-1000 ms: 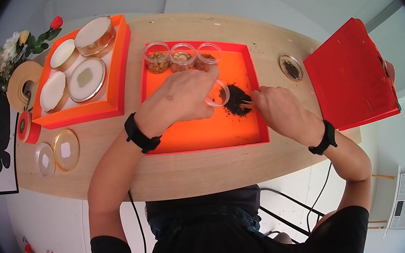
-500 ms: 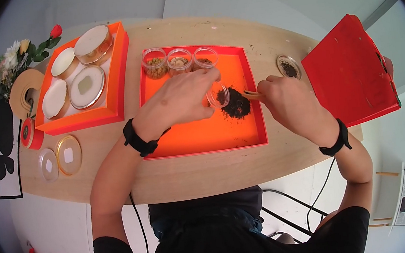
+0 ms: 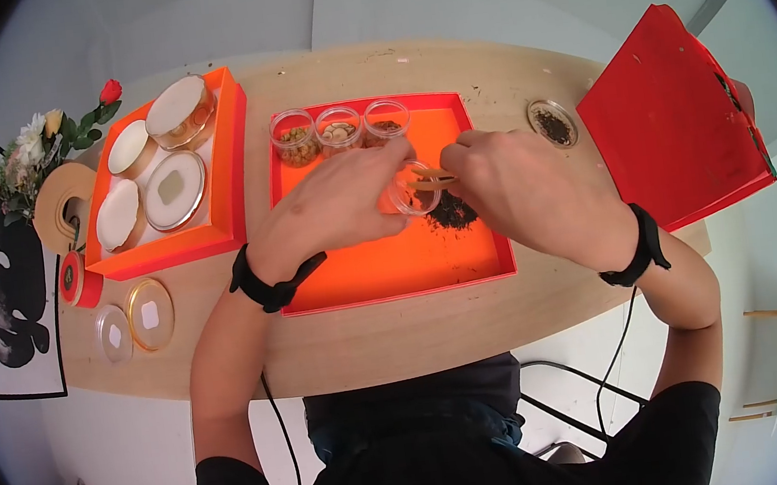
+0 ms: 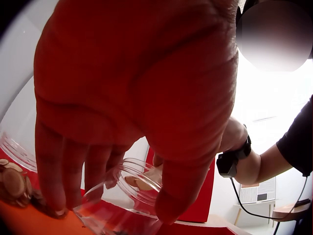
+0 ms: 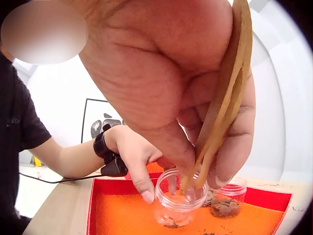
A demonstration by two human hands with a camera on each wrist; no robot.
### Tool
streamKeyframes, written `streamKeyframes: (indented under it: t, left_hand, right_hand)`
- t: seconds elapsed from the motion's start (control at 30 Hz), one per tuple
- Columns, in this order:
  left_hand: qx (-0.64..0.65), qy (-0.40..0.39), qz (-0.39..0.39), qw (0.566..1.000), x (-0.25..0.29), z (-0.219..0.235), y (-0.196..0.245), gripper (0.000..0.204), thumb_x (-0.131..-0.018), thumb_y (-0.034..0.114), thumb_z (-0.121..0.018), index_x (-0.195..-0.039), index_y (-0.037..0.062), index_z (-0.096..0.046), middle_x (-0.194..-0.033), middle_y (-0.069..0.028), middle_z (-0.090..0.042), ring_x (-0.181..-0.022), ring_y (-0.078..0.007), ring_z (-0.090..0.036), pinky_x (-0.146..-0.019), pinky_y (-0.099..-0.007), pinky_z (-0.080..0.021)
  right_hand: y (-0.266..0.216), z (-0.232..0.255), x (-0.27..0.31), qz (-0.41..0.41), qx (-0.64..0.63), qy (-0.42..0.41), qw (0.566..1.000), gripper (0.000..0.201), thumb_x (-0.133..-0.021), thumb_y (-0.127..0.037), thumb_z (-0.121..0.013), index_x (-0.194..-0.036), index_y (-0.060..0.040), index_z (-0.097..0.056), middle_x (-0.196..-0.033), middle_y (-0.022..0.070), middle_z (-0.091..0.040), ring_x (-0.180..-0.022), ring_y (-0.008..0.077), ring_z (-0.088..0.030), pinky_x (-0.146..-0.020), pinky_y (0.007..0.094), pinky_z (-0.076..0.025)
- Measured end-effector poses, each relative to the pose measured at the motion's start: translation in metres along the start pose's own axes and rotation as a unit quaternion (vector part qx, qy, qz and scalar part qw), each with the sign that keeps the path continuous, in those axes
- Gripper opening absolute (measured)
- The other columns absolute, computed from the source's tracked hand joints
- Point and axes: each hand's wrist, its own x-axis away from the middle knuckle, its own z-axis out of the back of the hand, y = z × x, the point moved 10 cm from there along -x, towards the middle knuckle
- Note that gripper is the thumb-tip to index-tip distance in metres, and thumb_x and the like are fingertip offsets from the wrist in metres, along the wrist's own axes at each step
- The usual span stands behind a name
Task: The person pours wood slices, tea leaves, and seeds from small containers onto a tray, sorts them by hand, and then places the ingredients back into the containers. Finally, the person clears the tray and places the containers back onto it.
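Note:
My left hand [image 3: 331, 199] grips a clear plastic jar [image 5: 168, 215] by its sides, low over the red-rimmed orange tray [image 3: 383, 277]. A few dark bits show at the jar's bottom. Wooden tweezers [image 5: 225, 105] are pinched in my right hand [image 3: 541, 189], their tips at the jar's mouth. Under and beside the jar lies a pile of dark loose shreds, like tea leaves [image 3: 455, 218], partly hidden by my right hand. Along the tray's far side stand three open jars: one with greenish-yellow pieces [image 3: 297, 147], one with pale slices [image 3: 339, 133], one with brown bits [image 3: 386, 130].
To the left, an orange box [image 3: 235, 202] holds several round containers. Two clear lids [image 3: 150, 315] lie near it, with a red round tin [image 3: 79, 281] and flowers [image 3: 42, 143] beyond. A round dish of dark shreds [image 3: 552, 122] and an upright red box [image 3: 672, 124] stand right.
My right hand has lifted the tweezers from the dark pile, drawn back to the right, then moved left to the jar's mouth. My left hand still holds the jar.

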Motion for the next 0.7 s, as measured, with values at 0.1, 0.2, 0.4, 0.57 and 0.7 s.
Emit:
streamKeyframes:
  t: [0.1, 0.2, 0.4, 0.57, 0.7]
  left_hand:
    - [-0.006, 0.002, -0.003, 1.000, 0.001, -0.001, -0.005, 0.062, -0.084, 0.011, -0.079, -0.139, -0.0011, -0.054, -0.142, -0.0257, -0.071, -0.138, -0.0440, -0.065, -0.109, -0.0498, -0.056]
    - [-0.008, -0.004, 0.016, 1.000, 0.000, -0.002, -0.012, 0.059, -0.085, 0.009, -0.077, -0.137, -0.0012, -0.054, -0.135, -0.0258, -0.072, -0.132, -0.0453, -0.068, -0.105, -0.0513, -0.056]
    - [-0.028, -0.037, 0.056, 0.997, 0.000, -0.006, -0.018, 0.053, -0.084, 0.010, -0.077, -0.130, 0.0007, -0.054, -0.120, -0.0260, -0.074, -0.120, -0.0467, -0.071, -0.094, -0.0541, -0.056]
    - [-0.032, -0.041, 0.069, 0.996, 0.000, -0.007, -0.024, 0.052, -0.083, 0.011, -0.078, -0.128, 0.0017, -0.052, -0.118, -0.0261, -0.073, -0.117, -0.0471, -0.071, -0.093, -0.0540, -0.056]
    - [-0.030, -0.025, 0.053, 0.998, 0.001, -0.006, -0.025, 0.052, -0.083, 0.011, -0.078, -0.126, 0.0019, -0.052, -0.116, -0.0262, -0.073, -0.116, -0.0476, -0.071, -0.092, -0.0544, -0.055]
  right_hand:
    - [0.010, 0.008, 0.004, -0.012, 0.008, 0.021, 1.000, 0.020, -0.099, -0.013, -0.078, -0.091, 0.0020, -0.067, -0.093, 0.0186, -0.073, -0.087, 0.0406, -0.074, -0.077, 0.0503, -0.058]
    - [0.030, -0.007, 0.012, -0.019, 0.041, 0.016, 0.999, 0.022, -0.098, -0.015, -0.079, -0.089, 0.0021, -0.067, -0.091, 0.0191, -0.073, -0.086, 0.0411, -0.074, -0.077, 0.0498, -0.059]
    - [0.054, -0.047, 0.018, -0.010, 0.034, 0.015, 0.999, 0.009, -0.085, -0.002, -0.074, -0.081, 0.0001, -0.066, -0.074, 0.0189, -0.066, -0.073, 0.0408, -0.070, -0.068, 0.0484, -0.058]
    - [0.044, -0.055, 0.008, 0.022, 0.029, 0.037, 0.999, 0.011, -0.088, -0.005, -0.074, -0.080, -0.0008, -0.068, -0.073, 0.0184, -0.068, -0.071, 0.0397, -0.071, -0.064, 0.0473, -0.057]
    - [0.038, -0.063, 0.006, 0.038, 0.043, 0.031, 0.998, 0.011, -0.089, -0.006, -0.073, -0.080, -0.0017, -0.069, -0.071, 0.0179, -0.068, -0.069, 0.0384, -0.072, -0.063, 0.0462, -0.057]
